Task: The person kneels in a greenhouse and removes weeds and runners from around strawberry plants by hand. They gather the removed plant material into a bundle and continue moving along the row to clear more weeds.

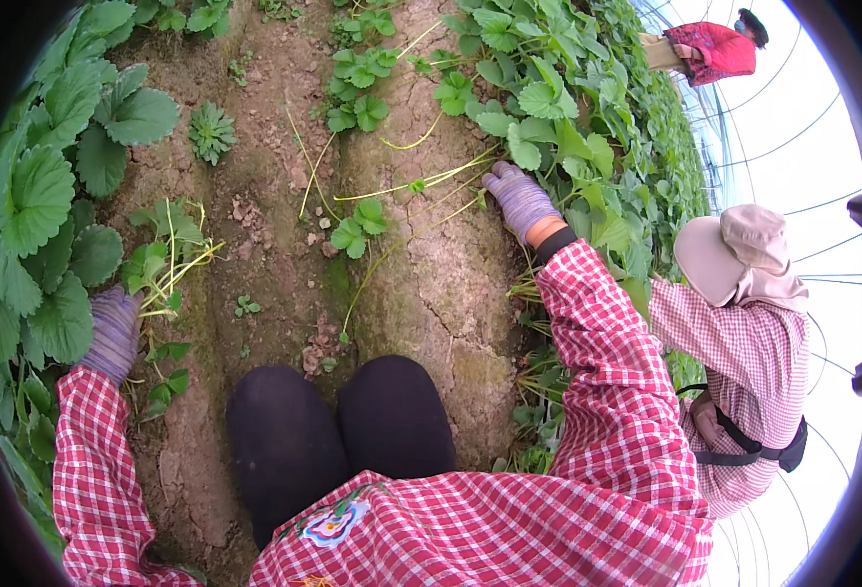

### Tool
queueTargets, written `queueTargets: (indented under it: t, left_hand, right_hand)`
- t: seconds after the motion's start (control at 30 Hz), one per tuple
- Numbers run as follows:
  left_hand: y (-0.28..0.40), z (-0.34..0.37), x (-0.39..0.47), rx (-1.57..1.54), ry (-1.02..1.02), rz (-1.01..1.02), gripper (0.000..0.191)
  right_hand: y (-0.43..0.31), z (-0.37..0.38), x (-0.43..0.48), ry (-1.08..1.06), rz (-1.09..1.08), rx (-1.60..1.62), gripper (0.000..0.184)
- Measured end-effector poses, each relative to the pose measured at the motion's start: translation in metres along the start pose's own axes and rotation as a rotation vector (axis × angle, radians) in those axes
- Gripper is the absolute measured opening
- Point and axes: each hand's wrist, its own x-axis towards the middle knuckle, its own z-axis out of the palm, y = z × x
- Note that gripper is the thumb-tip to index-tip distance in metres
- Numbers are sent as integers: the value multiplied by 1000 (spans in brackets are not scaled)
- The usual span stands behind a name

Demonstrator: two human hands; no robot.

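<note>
My left hand [113,334], in a purple-grey knit glove, is at the left bed beside large strawberry leaves [49,198]. It is closed around a bunch of pale strawberry stems [174,282] with green leaves at their ends. On the right, my right hand [522,197] wears a matching glove and reaches to the base of the strawberry plants [548,103]. Its fingertips are partly hidden by foliage, so I cannot tell whether they grip anything. Thin runners [438,178] extend left from beside these fingers across the bare soil.
Between the beds runs a soil furrow [277,220], with my dark-clad knees [343,418] above it. A person in a beige cap [731,257] bends close by on the right. Another person in red [717,53] stands farther off, under the greenhouse film [790,139]. Small strawberry plantlets [357,227] dot the soil.
</note>
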Motion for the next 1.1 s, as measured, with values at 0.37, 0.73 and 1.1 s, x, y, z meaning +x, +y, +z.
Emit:
queueTargets:
  t: [0.37, 0.73, 1.1]
  left_hand:
    - [6, -6, -3, -5, 116, 44, 34]
    - [7, -7, -2, -131, 184, 44, 26]
    - [2, -4, -11, -40, 235, 113, 37]
  right_hand:
    - [10, 12, 29, 157, 400, 286, 35]
    - [-84, -12, -5, 81, 330, 483, 32]
    - [-11, 34, 51, 326, 346, 222, 35]
